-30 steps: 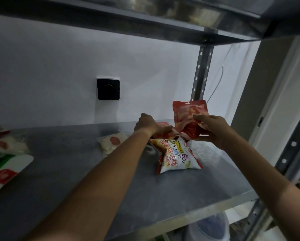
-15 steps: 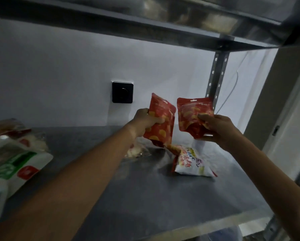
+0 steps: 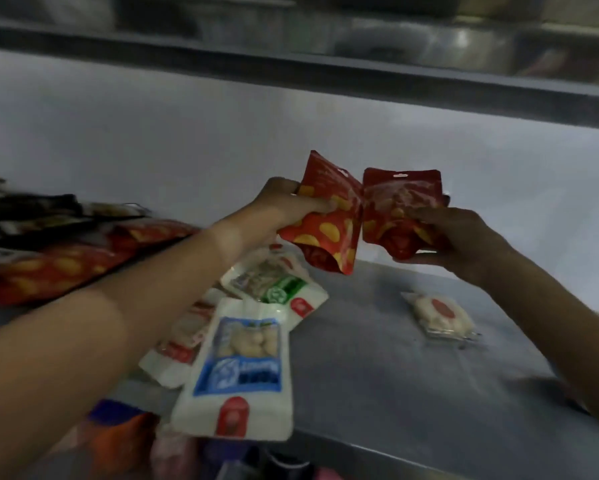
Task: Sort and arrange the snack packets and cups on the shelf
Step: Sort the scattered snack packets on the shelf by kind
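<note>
Left hand: we grip the left red packet at its side, above the shelf.
Right hand: we pinch the right red packet, edges touching.
Handling: light, soft, probably slippery foil; we hold near the seams.

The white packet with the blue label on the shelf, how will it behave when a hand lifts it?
The white packet with the blue label looks like a thin, glossy pouch, so it would probably bend and perhaps slip. Lying flat on the shelf, it seems unlikely to roll.
</note>
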